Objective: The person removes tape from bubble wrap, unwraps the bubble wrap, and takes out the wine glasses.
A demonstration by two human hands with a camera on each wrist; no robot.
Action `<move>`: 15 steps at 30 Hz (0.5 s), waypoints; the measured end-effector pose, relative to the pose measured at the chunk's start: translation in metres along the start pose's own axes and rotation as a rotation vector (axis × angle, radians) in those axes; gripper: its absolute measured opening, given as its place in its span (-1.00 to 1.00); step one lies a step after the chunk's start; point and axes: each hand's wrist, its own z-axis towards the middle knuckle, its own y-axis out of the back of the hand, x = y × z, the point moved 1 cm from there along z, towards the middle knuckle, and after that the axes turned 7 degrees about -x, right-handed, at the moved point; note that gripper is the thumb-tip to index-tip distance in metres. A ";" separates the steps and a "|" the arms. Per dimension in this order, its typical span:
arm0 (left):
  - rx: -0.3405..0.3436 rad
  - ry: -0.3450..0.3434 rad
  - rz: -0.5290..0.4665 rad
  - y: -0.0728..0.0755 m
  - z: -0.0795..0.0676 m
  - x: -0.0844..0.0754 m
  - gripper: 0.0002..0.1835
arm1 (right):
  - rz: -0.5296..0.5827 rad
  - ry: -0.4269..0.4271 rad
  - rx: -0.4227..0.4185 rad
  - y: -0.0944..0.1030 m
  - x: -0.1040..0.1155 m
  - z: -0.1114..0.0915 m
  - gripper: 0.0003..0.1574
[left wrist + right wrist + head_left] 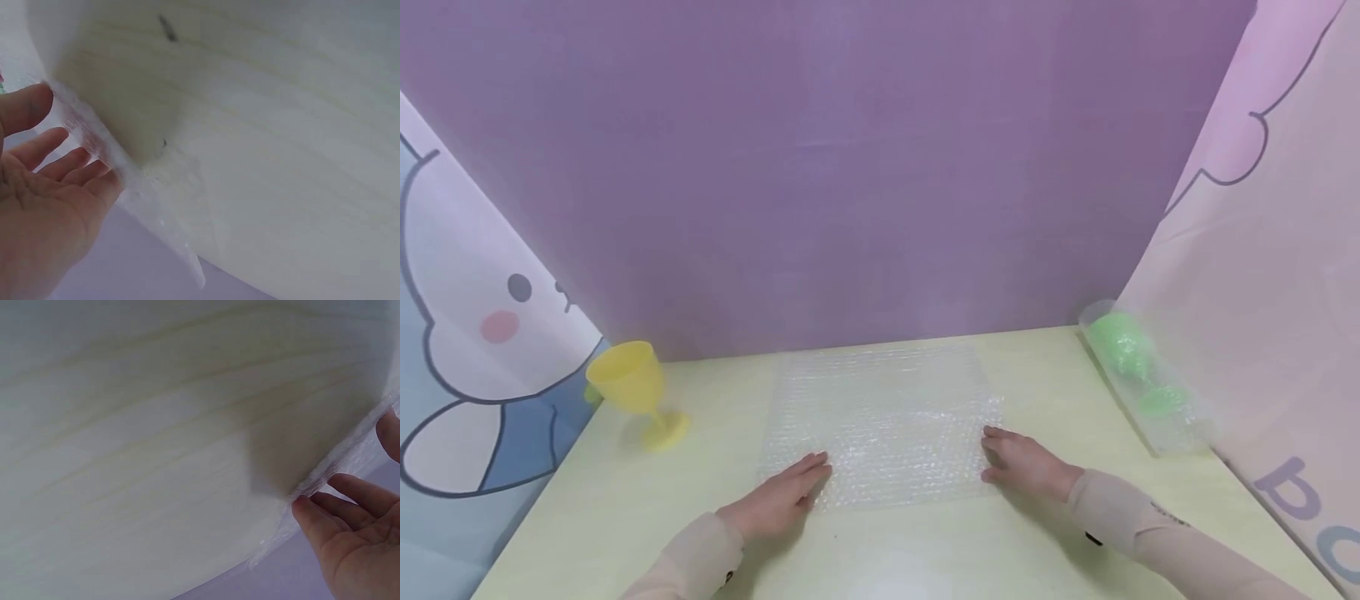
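Observation:
A sheet of clear bubble wrap (pixel 887 433) lies flat on the pale yellow table, between both hands. My left hand (pixel 782 497) is at its near left edge, fingers stretched out. In the left wrist view the fingertips (pixel 59 132) touch the edge of the wrap, with the thumb apart from the other fingers. My right hand (pixel 1028 464) is at the right edge of the sheet, its fingers lightly bent. The right wrist view shows its fingertips (pixel 303 503) against the wrap's side, thumb held away from them.
A yellow plastic goblet (pixel 631 379) stands at the table's left side. Near the right edge, a green goblet (pixel 1122 346) lies on its side inside clear wrapping (pixel 1183 429). A purple backdrop (pixel 865 183) rises behind the table, with printed cloth panels on both sides.

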 end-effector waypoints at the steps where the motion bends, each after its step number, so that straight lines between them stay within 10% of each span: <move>1: 0.002 0.002 -0.004 -0.001 0.000 0.001 -0.49 | 0.003 -0.004 0.001 -0.001 0.000 0.000 -0.30; 15: 0.007 0.029 -0.033 0.001 0.018 0.007 -0.49 | 0.004 -0.013 0.002 0.000 -0.015 0.015 -0.38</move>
